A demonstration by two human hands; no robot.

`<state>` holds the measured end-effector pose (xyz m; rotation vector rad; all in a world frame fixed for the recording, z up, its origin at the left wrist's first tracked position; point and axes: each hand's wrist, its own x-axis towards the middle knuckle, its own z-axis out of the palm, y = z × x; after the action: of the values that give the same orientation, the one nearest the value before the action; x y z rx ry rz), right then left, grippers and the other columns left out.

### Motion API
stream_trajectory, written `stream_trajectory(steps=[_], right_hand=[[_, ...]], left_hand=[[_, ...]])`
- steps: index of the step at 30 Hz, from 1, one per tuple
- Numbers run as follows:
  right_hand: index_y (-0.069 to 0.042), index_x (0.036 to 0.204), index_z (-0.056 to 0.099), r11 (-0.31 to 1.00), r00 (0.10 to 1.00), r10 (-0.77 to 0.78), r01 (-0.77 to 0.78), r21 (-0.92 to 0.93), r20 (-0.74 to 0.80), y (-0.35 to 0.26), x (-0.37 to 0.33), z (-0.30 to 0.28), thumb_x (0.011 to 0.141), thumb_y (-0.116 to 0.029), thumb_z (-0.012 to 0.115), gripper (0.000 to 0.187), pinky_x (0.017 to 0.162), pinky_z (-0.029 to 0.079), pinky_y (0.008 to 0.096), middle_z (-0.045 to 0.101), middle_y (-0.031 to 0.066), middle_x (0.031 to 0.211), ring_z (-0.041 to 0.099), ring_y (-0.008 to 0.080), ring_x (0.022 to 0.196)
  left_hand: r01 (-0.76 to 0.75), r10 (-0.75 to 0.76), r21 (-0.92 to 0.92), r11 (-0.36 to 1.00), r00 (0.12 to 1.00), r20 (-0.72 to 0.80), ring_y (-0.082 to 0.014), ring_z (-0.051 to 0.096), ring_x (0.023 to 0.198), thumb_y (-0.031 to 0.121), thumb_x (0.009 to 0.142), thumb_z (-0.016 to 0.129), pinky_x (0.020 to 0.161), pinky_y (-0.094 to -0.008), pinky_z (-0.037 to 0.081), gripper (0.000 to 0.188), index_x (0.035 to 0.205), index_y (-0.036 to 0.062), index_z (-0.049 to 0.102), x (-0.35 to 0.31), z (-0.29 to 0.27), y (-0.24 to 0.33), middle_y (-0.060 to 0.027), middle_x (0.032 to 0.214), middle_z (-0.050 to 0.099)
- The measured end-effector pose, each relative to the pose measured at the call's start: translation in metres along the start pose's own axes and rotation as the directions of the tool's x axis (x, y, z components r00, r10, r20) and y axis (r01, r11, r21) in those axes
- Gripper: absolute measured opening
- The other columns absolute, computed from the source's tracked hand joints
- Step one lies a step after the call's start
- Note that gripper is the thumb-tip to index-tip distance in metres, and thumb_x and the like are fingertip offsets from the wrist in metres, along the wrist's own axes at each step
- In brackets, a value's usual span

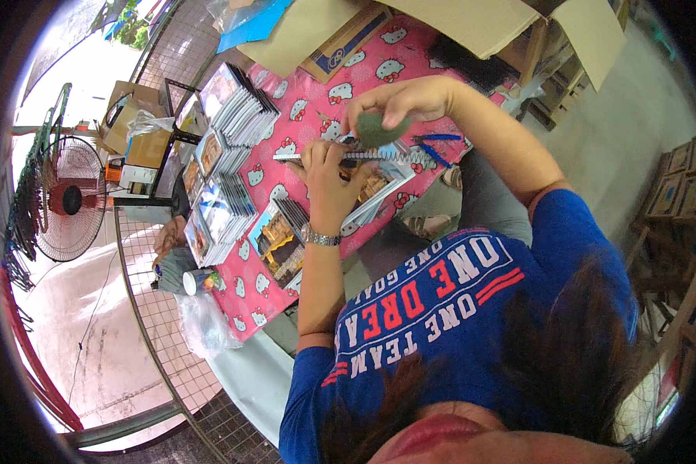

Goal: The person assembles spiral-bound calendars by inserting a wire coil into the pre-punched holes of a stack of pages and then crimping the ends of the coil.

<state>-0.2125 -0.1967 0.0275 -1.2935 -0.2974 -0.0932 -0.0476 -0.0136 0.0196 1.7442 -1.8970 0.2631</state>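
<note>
My left hand (329,174) pins the booklet (375,185), right hand (398,100) clutching a green pad (380,130) over its spiral binding (363,155); stacks (236,108) look bound (more loose nearby).

Bright daylight enters from the upper left of the frame, where the floor (93,77) is washed out to white. The centre is evenly lit and sharp. Straight edges bend toward the black circular rim.
</note>
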Motion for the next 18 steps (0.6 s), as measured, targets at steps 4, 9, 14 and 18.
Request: stream_trajectory(steps=[4,9,14,18], right_hand=[[-0.003,0.113,0.059,0.631,0.964,0.249,-0.238,-0.739,-0.097,-0.012,0.007,-0.005,0.08,-0.024,0.07,0.04,0.091,0.041,0.0344,0.058,0.009,0.11,0.052,0.0191,0.105],[-0.005,0.12,0.057,0.854,0.967,0.249,-0.247,-0.458,-0.058,0.002,0.01,-0.013,0.08,-0.023,0.071,0.046,0.088,0.042,0.0301,0.057,0.0043,0.106,0.052,0.0145,0.101],[-0.001,0.119,0.056,0.937,0.966,0.258,-0.243,-0.25,0.028,0.002,0.017,-0.014,0.076,-0.031,0.074,0.056,0.094,0.043,0.0313,0.059,0.0072,0.113,0.055,0.0166,0.106],[-0.003,0.109,0.057,0.998,0.996,0.039,-0.043,0.051,0.076,0.005,0.017,0.003,0.081,-0.021,0.069,0.036,0.079,0.049,0.0288,0.061,0.0012,0.096,0.058,0.0109,0.09]], left_hand=[[-0.01,0.009,-0.025,1.0,0.999,-0.036,-0.0308,0.05,0.096,0.031,0.064,0.085,0.091,-0.0431,0.033,0.047,0.095,0.0053,0.06,0.007,0.0,0.001,-0.0096,0.093,0.055],[-0.019,0.014,-0.091,0.996,0.998,-0.056,-0.0316,0.05,0.092,0.031,0.063,0.086,0.086,-0.0417,0.035,0.048,0.091,0.0042,0.058,0.005,0.003,0.001,-0.01,0.088,0.054],[0.014,-0.018,-0.069,0.998,0.998,-0.056,-0.032,0.048,0.09,0.028,0.061,0.087,0.083,-0.0418,0.036,0.049,0.089,0.003,0.056,0.006,0.004,0.008,-0.011,0.086,0.052],[-0.001,-0.005,-0.078,0.997,0.997,-0.076,-0.0316,0.048,0.089,0.028,0.059,0.088,0.085,-0.0411,0.036,0.053,0.092,0.0024,0.055,0.003,0.0,0.012,-0.0105,0.086,0.051]])
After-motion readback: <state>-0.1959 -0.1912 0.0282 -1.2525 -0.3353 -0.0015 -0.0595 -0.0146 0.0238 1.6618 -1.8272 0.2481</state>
